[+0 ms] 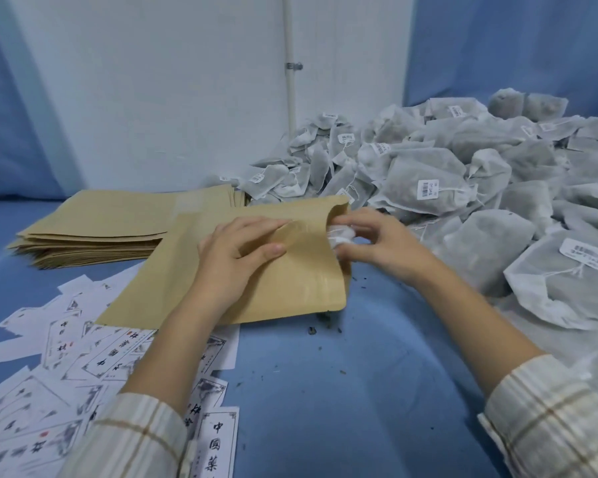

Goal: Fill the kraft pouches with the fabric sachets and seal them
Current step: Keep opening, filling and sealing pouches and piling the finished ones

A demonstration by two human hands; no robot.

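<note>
The fingers (351, 236) of the right hand (380, 248) pinch a white, crumpled fabric sachet (339, 235) at the open mouth of a flat tan kraft paper pouch (290, 270); part of the sachet is already past the mouth edge. The left hand (235, 257) lies on top of the pouch, fingers extended and thumb pressed onto the paper, holding it down on the blue-covered bench (359, 374).

Progress, as judged from this view: the pouch in hand is at the filling step and its mouth is unsealed. How many sachets are already inside cannot be determined, as the paper hides the interior. No filled or sealed pouch can be identified in view.

Remaining stock is large. A stack of flat, empty kraft pouches (94, 229) lies to the far left, just beyond the pouch in hand. A loose heap of grey-white fabric sachets with barcode labels and strings (463, 174) covers the right side, from far to near. Printed white paper labels (83, 357) are scattered at near left, some under the pouch edge. Dark loose crumbs (313, 330) lie on the bench near the pouch.
</note>
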